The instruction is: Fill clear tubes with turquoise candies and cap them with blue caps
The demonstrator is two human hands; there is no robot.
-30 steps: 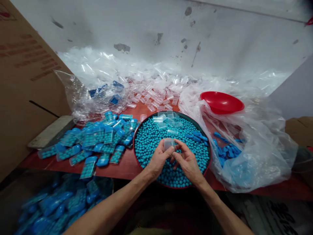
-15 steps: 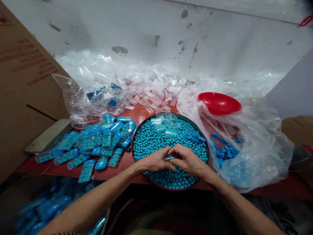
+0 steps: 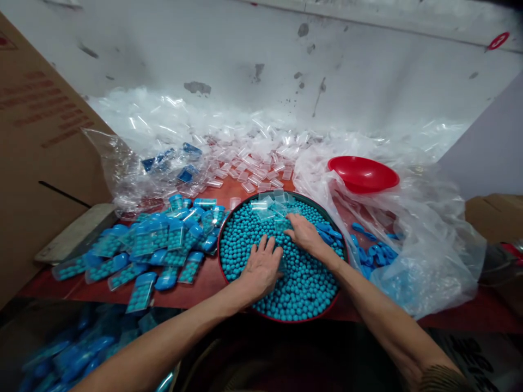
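A round tray (image 3: 221,272) with a red rim is filled with small blue balls (image 3: 302,288). My left hand (image 3: 263,267) lies over the balls near the middle with fingers spread; something clear shows faintly beside its thumb, too small to make out. My right hand (image 3: 304,234) reaches to the clear plastic cases (image 3: 265,207) at the tray's far side, its fingertips bent beside one; whether they grip it is hidden. Blue caps (image 3: 329,233) lie on the balls to the right of that hand.
Filled blue-capped packs (image 3: 155,239) are heaped to the left. Empty clear cases (image 3: 253,169) lie behind the tray. A red bowl (image 3: 363,173) rests on plastic bags to the right, near more blue caps (image 3: 376,253). A cardboard box (image 3: 44,141) stands far left.
My hands have come apart from over the tray's middle. The right moved up to the clear cases, while the left opened over the balls. The view has shifted slightly.
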